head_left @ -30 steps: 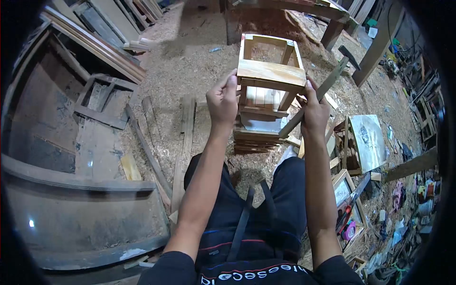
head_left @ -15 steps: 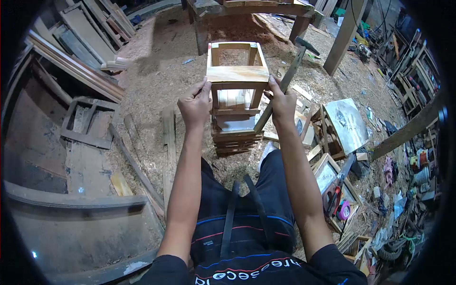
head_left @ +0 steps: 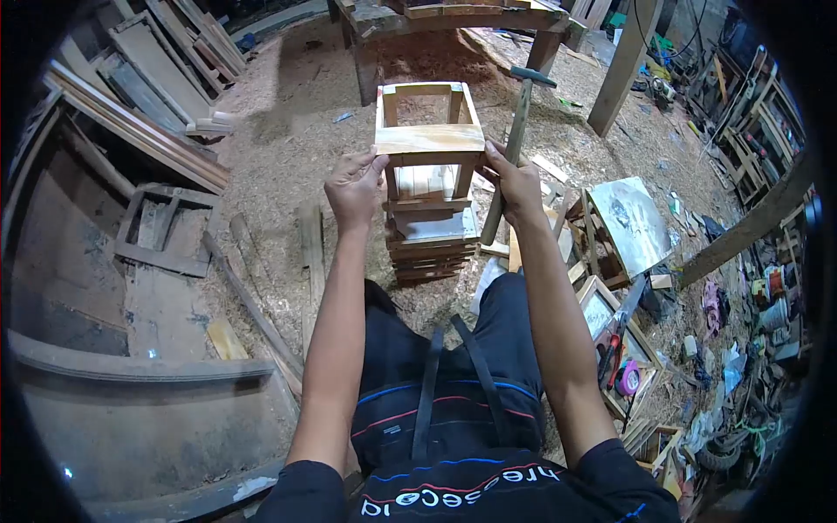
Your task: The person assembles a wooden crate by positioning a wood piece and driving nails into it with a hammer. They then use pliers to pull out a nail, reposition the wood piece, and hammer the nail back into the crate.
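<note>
A small open wooden frame point(head_left: 472, 109) stands in front of me, with a pale wooden board point(head_left: 429, 139) across its near top edge. My left hand point(head_left: 353, 185) is closed on the left end of that board, thumb and fingers pinching its corner. At the right end, the thumb of my right hand point(head_left: 520, 186) presses against the board and frame. The same hand grips a hammer point(head_left: 520, 118), its handle slanting down beneath the palm and its head pointing up and away. Under the frame are stacked slatted wooden pieces point(head_left: 429, 261).
A rough wooden workbench point(head_left: 453, 19) stands ahead over shavings. To my left are a large wooden cabinet body point(head_left: 139, 410) and leaning boards point(head_left: 157, 65). On the right lie a small table with a pale top point(head_left: 632, 225), a pink tape measure point(head_left: 629, 377) and a slanting post point(head_left: 741, 231).
The hammer has turned in my right hand: its head has swung left and its handle stands more upright. Both hands stay at the board's ends; the view has shifted slightly.
</note>
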`<state>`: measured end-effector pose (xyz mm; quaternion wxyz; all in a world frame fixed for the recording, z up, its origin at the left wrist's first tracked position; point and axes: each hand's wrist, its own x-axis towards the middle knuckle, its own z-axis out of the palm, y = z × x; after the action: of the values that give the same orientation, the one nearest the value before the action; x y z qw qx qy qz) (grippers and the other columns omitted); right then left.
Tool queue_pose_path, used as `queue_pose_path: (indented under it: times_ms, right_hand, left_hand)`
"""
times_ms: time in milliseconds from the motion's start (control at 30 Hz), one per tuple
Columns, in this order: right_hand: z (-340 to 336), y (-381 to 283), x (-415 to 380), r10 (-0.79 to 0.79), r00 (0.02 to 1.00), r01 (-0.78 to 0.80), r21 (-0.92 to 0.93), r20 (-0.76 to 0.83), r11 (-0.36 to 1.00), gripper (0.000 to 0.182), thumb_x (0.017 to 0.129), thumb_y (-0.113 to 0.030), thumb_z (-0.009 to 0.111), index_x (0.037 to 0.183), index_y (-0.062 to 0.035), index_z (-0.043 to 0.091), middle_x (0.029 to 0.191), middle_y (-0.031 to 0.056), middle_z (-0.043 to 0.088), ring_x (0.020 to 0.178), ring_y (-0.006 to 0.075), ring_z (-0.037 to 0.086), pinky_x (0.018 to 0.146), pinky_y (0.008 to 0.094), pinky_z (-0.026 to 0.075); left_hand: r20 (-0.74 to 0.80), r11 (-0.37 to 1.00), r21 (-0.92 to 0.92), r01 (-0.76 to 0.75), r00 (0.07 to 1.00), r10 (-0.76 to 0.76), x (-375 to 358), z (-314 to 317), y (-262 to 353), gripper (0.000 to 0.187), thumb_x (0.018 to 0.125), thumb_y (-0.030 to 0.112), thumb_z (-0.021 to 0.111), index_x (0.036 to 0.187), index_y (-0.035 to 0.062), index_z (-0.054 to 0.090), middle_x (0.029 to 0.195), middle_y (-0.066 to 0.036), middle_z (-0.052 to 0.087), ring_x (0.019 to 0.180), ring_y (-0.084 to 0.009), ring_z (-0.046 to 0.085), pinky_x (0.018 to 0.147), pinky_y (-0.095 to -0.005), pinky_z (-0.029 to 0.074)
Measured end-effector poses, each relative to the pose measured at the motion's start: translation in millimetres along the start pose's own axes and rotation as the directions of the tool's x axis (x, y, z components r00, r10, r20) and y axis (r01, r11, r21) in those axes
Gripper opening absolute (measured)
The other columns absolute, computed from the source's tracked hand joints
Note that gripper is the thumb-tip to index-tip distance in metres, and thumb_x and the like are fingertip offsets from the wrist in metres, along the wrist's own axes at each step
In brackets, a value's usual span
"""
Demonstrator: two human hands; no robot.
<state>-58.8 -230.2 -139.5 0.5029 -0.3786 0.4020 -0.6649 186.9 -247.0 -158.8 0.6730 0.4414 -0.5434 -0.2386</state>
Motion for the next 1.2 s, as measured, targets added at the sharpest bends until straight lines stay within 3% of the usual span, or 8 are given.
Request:
queue_pose_path:
  times_ms: [467,567,667,767,867,933,1033,1200]
  right_hand:
    - [4,3,0,-0.045,0.999,0.044,-0.039,-0.024,0.998,0.032,0.1,-0.016,0.064,0.124,0.0045,0.065,0.109,0.0124,0.071,0.094,0.0187,0.069,0.086,0.0338,0.058]
    - [5,5,2,-0.041,0.997,0.034,-0.096,-0.066,0.995,0.034,0.099,-0.02,0.066,0.123,0.0036,0.066,0.109,0.0118,0.071,0.094,0.018,0.069,0.079,0.0322,0.059]
    - [4,1,2,-0.03,0.996,0.018,-0.141,-0.083,0.99,0.034,0.098,-0.021,0.067,0.124,0.0015,0.066,0.109,0.0113,0.071,0.093,0.017,0.069,0.075,0.0313,0.059]
    - [4,0,-2,-0.116,0.981,0.083,-0.204,-0.154,0.976,0.034,0.098,-0.023,0.068,0.122,0.0012,0.069,0.101,0.0099,0.071,0.085,0.0144,0.067,0.07,0.0302,0.057]
    - [-5,2,-9,-0.265,0.947,0.184,-0.371,-0.18,0.91,0.032,0.097,-0.023,0.068,0.118,0.002,0.071,0.092,0.0081,0.07,0.077,0.0128,0.065,0.067,0.0302,0.056]
    - [-10,4,-21,-0.38,0.909,0.273,-0.443,-0.172,0.854,0.028,0.098,-0.019,0.067,0.113,0.003,0.072,0.081,0.0049,0.068,0.067,0.0103,0.062,0.061,0.0292,0.051]
    - [-10,-2,-39,-0.34,0.907,0.286,-0.231,-0.249,0.93,0.025,0.098,-0.018,0.066,0.108,0.0041,0.072,0.077,0.0036,0.068,0.065,0.0093,0.061,0.058,0.0281,0.047]
    - [-51,-10,-59,-0.353,0.891,0.171,-0.508,-0.286,0.844,0.026,0.099,-0.021,0.066,0.104,0.0032,0.073,0.075,0.002,0.067,0.064,0.0091,0.059,0.057,0.0262,0.044]
  left_hand:
    - [0.046,0.996,-0.077,0.034,0.998,-0.031,3,-3,5,0.018,0.081,0.008,0.083,0.096,-0.0003,0.078,0.097,-0.008,0.074,0.07,-0.0088,0.065,0.057,-0.0242,0.052]
    - [-0.023,0.993,-0.105,0.058,0.998,-0.061,-3,3,-3,0.021,0.082,0.007,0.083,0.101,-0.0002,0.077,0.096,-0.008,0.074,0.074,-0.0105,0.067,0.064,-0.025,0.054]
    - [-0.047,0.994,0.003,-0.112,0.993,0.112,-6,6,-2,0.031,0.082,0.005,0.082,0.112,0.001,0.073,0.098,-0.008,0.073,0.082,-0.0129,0.069,0.072,-0.0255,0.055]
    - [-0.036,0.986,-0.163,0.03,0.999,-0.036,-7,3,11,0.039,0.083,0.008,0.08,0.121,0.0021,0.07,0.104,-0.009,0.073,0.092,-0.015,0.069,0.076,-0.0265,0.056]
    - [-0.07,0.995,0.055,-0.082,0.994,0.085,-12,0,29,0.038,0.085,0.009,0.078,0.122,0.0032,0.068,0.105,-0.011,0.072,0.096,-0.0186,0.069,0.079,-0.0297,0.055]
    - [-0.045,0.909,0.269,-0.32,0.938,0.343,-22,10,43,0.025,0.086,0.01,0.074,0.11,0.0032,0.071,0.102,-0.011,0.072,0.094,-0.0229,0.068,0.082,-0.0337,0.053]
    - [0.019,0.889,0.163,-0.427,0.902,0.43,-38,48,51,0.014,0.088,0.008,0.072,0.102,0.0042,0.072,0.096,-0.01,0.071,0.087,-0.022,0.067,0.077,-0.0341,0.052]
    - [0.24,0.941,-0.07,-0.33,0.91,0.337,-83,114,55,0.014,0.09,0.007,0.07,0.103,0.0042,0.074,0.095,-0.01,0.073,0.083,-0.0167,0.068,0.071,-0.0279,0.053]
